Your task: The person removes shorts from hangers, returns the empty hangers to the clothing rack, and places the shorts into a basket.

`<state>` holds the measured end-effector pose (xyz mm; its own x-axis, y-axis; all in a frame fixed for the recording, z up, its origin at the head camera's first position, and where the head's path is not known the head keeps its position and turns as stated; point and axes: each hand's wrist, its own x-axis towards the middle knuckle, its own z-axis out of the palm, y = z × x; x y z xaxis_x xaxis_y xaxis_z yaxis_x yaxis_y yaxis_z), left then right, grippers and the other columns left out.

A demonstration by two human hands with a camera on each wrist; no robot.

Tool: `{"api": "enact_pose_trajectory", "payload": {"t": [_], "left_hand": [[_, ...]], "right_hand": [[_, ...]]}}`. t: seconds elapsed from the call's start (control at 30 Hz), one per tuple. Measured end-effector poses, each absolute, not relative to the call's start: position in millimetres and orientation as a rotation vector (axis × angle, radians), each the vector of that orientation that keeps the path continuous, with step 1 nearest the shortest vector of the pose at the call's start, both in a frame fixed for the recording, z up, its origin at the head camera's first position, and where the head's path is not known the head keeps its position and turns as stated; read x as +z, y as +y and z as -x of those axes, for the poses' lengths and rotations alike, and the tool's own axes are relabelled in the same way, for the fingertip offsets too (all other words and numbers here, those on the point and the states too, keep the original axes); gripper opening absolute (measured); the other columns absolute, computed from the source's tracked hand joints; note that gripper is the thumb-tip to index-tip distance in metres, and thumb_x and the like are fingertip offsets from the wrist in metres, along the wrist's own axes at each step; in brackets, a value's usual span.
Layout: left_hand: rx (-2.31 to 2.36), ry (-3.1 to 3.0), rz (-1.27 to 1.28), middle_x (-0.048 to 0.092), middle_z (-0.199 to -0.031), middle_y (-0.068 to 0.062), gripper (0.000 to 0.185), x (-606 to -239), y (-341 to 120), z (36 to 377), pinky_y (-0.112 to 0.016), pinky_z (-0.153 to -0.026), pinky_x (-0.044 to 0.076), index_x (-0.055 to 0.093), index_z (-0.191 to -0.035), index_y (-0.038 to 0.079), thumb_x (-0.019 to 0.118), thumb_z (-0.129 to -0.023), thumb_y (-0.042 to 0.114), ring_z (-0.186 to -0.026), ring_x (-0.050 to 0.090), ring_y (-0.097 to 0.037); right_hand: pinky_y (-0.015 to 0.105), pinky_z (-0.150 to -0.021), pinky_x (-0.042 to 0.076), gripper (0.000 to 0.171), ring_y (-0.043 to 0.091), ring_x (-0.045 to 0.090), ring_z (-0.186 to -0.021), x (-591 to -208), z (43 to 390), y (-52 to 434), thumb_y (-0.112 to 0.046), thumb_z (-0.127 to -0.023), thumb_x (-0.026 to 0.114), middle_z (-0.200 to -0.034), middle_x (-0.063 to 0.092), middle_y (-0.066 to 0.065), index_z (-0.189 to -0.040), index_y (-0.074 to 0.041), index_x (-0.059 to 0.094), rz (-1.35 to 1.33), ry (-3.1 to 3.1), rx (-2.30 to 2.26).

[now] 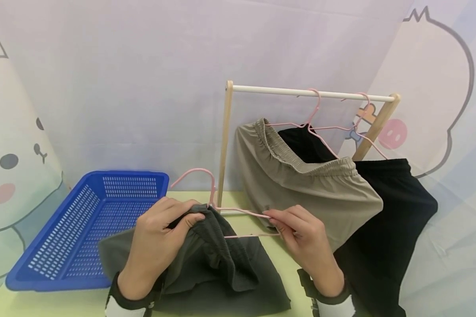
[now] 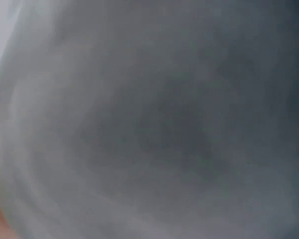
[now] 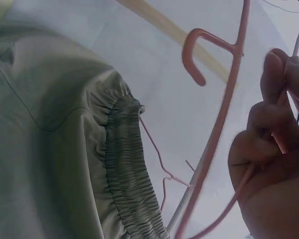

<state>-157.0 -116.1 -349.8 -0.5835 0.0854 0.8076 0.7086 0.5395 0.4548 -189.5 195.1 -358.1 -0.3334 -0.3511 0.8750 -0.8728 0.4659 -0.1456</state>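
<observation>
Garment in dark grey-green fabric (image 1: 262,277) lies partly on pale yellow-green tabletop (image 1: 63,304), gathered waistband (image 1: 230,251) raised, pinched by left hand (image 1: 158,233). Thin pink hanger (image 1: 213,187): one side disappears into that waistband, other end gripped in right hand (image 1: 303,231), fingers curled. Blue perforated plastic basket (image 1: 63,284) at left. Behind, right: wooden rack with white bar (image 1: 273,90) carrying beige garment (image 1: 301,189) and black garment (image 1: 392,207) on pink hangers (image 1: 319,100).

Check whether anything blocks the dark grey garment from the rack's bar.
Nothing visible hangs on the left stretch of the bar. Below it, the beige garment spreads near the left post, so the dark grey garment, in the left hand, might brush it on the way up.
</observation>
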Motion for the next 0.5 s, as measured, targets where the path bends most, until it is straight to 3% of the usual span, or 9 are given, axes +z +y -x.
{"api": "enact_pose_trajectory", "payload": {"t": [0.5], "left_hand": [[-1.036, -2.024, 0.642, 0.075, -0.093, 0.003, 0.027, -349.2, -115.2, 155.5, -0.017, -0.072, 0.045, 0.081, -0.112, 0.011, 0.085, -0.086, 0.017, -0.084, 0.062, -0.012]], "right_hand": [[0.016, -0.06, 0.043, 0.022, 0.007, 0.054, -0.067, -357.6, 188.9, 197.1, -0.023, -0.102, 0.067, -0.08, 0.069, -0.002, -0.102, -0.006, 0.08, -1.032, -1.86, 0.778]]}}
